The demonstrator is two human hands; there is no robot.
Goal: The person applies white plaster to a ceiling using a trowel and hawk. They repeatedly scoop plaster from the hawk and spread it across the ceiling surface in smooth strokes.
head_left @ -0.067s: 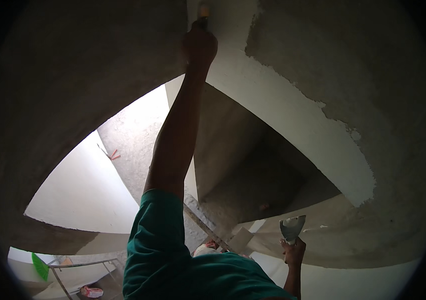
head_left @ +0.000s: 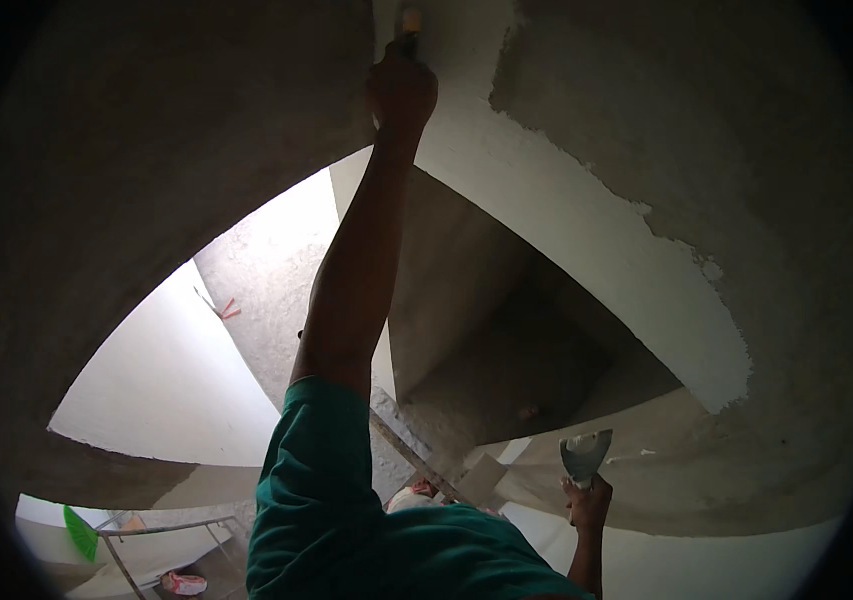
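Note:
My left arm is stretched up in front of me, and my left hand (head_left: 402, 92) is closed round a tool (head_left: 410, 22) with a dark part and a tan end. The tool is blurred, so its kind cannot be made out. It lies over a white coated strip (head_left: 556, 190) on the grey cement surface (head_left: 666, 110). Lower right, my right hand (head_left: 588, 500) grips a putty knife (head_left: 584, 454) with its wide blade upward. Pale paste clings to the blade.
A triangular opening shows a bright white wall (head_left: 166, 370) and a dark recess (head_left: 506, 340). Lower left are a metal frame (head_left: 161, 528), a green bristled thing (head_left: 80, 534) and a red and white bag (head_left: 184, 583). A long bar (head_left: 411, 455) slants behind my body.
My raised left arm has shifted very slightly to the right, with the tool still in the hand. The right hand and the putty knife look the same.

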